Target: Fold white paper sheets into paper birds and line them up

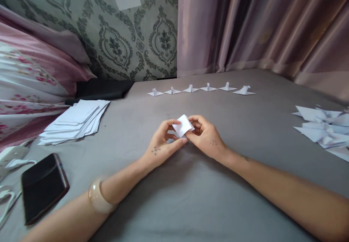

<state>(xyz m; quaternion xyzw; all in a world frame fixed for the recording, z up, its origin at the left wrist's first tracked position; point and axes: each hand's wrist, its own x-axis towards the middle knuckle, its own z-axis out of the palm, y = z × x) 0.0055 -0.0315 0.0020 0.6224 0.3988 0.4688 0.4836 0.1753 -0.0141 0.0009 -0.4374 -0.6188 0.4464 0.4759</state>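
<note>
- My left grip (163,142) and right grip (208,137) hold the paper (182,126) between them, above the cloth (174,198).
- Beyond stand birds (191,88) in a row.
- Sheets (76,122) and phone (45,187) lie left; folded pile (324,125), right.

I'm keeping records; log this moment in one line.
left hand: holding folded paper; right hand: holding same paper; beyond: row of paper figures

Paper birds (208,88) stand behind the folded sheet (182,126).

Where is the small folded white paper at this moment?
In the head view, the folded paper is near the centre, held by the left hand and right hand, nearer than the row of paper birds.
</note>
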